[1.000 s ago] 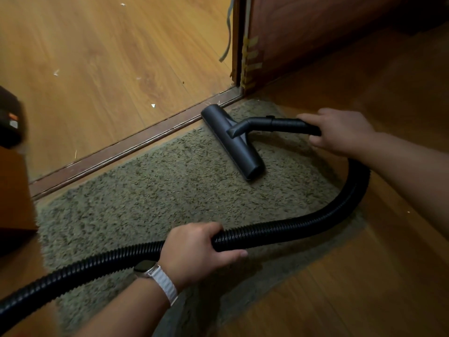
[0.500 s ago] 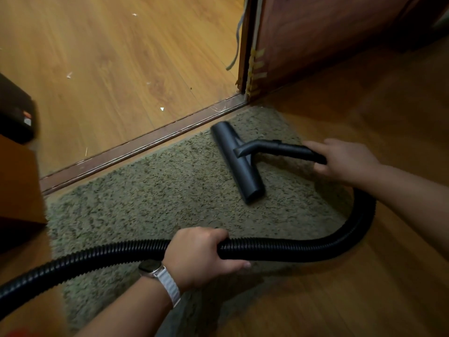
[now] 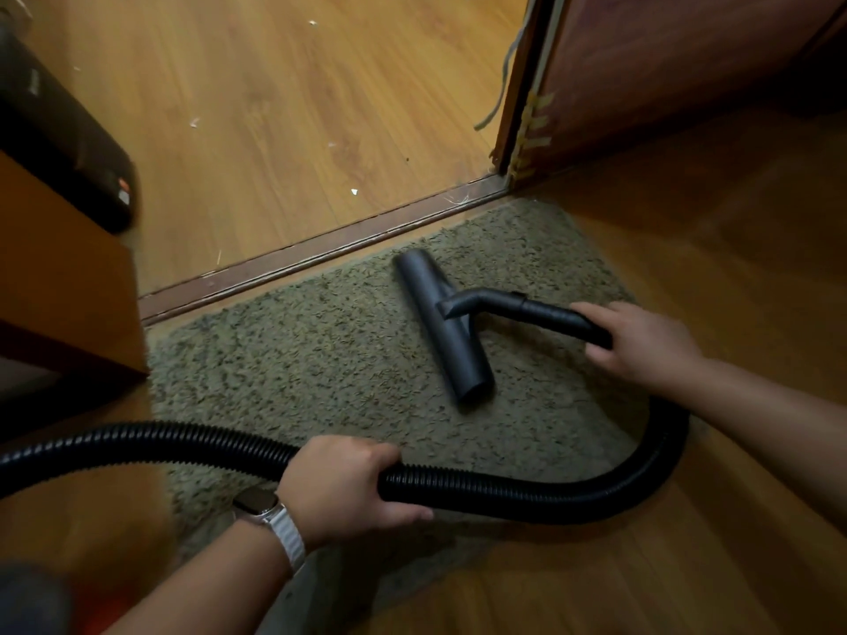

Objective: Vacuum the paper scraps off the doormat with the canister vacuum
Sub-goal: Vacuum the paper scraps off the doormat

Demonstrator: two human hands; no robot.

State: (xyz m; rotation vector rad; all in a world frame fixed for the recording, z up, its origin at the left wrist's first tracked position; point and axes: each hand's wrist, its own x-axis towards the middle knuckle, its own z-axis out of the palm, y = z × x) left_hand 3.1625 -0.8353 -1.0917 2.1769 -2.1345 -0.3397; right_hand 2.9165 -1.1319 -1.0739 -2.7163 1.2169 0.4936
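Now right hand (image 3: 641, 343) grips black rigid wand (image 3: 545, 311); black T-shaped floor nozzle (image 3: 442, 327) flat on shaggy olive doormat (image 3: 298, 350) (near brown threshold strip (image 3: 321, 252)). Left hand (image 3: 343, 485) closed round black ribbed hose (image 3: 527, 497). White paper scraps (image 3: 354, 192) on wood floor beyond.

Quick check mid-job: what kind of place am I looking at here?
Most likely a home doorway. A shaggy doormat lies against a wooden threshold strip, an open wooden door stands at the far right, and laminate wood floor runs beyond.
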